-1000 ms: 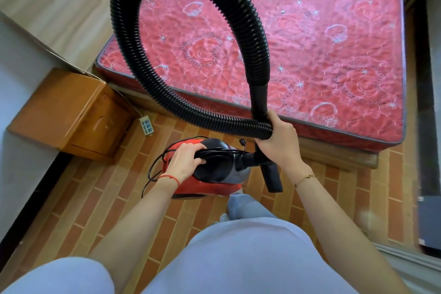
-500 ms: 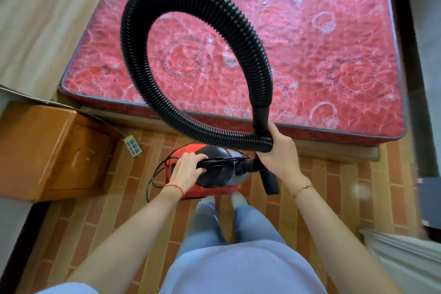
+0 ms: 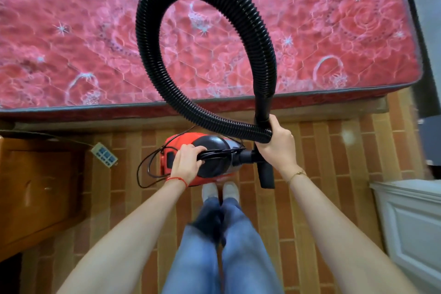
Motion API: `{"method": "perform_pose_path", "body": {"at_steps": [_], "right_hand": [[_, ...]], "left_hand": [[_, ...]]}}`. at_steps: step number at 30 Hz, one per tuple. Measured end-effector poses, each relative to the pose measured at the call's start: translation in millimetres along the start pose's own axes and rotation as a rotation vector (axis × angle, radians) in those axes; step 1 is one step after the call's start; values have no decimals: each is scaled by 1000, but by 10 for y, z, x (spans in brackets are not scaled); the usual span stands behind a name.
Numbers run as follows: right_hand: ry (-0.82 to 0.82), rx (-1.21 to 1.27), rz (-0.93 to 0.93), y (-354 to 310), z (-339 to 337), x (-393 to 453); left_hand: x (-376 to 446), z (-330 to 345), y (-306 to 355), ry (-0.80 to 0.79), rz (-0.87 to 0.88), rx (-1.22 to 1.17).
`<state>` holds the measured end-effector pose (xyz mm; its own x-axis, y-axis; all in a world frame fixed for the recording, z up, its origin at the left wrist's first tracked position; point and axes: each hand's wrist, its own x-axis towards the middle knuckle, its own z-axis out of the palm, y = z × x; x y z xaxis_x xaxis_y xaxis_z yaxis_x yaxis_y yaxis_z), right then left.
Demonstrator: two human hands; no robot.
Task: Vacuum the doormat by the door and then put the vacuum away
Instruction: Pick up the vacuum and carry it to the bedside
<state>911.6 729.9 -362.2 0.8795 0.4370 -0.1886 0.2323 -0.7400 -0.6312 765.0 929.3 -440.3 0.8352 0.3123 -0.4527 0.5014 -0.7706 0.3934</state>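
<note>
Hands holding a red vacuum cleaner (image 3: 181,143) and its looped black hose (image 3: 152,59), seen from above at the foot of a bed.

The left hand (image 3: 187,162) curls its fingers round the black handle on top of the vacuum, with a thin black cord (image 3: 143,169) gathered under the grip and drooping in a loop to the left. The right hand (image 3: 278,141) is wrapped round the hose where it crosses over itself — the ribbed tube rises from there in a big ring over the red patterned mattress (image 3: 71,31). A short black nozzle (image 3: 266,174) points down below that hand. The vacuum is over a brick-patterned floor (image 3: 334,162), just in front of the person's feet. A wooden bedside cabinet (image 3: 35,186) stands to the left, with a power strip (image 3: 105,154) beside it — and a white cabinet (image 3: 410,222) to the right.
</note>
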Motion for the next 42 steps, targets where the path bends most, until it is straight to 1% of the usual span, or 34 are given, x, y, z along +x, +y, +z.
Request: {"method": "perform_pose_path", "body": {"at_steps": [7, 10, 17, 21, 28, 35, 42], "right_hand": [[29, -24, 59, 714, 791, 320], [41, 13, 89, 1063, 1084, 492], [45, 43, 109, 1605, 1577, 779], [56, -36, 114, 1732, 1761, 853], [19, -123, 89, 1889, 2046, 946], [-6, -89, 74, 2044, 2372, 1008], [-9, -49, 85, 2101, 2590, 1076]], "left_hand": [[617, 875, -428, -19, 36, 21], [886, 1225, -566, -18, 52, 13], [1332, 1821, -733, -20, 69, 11], [1487, 2008, -745, -43, 57, 14], [1659, 2270, -850, -58, 14, 7], [1769, 2434, -1028, -112, -28, 30], [1792, 2544, -1206, -103, -26, 25]]}}
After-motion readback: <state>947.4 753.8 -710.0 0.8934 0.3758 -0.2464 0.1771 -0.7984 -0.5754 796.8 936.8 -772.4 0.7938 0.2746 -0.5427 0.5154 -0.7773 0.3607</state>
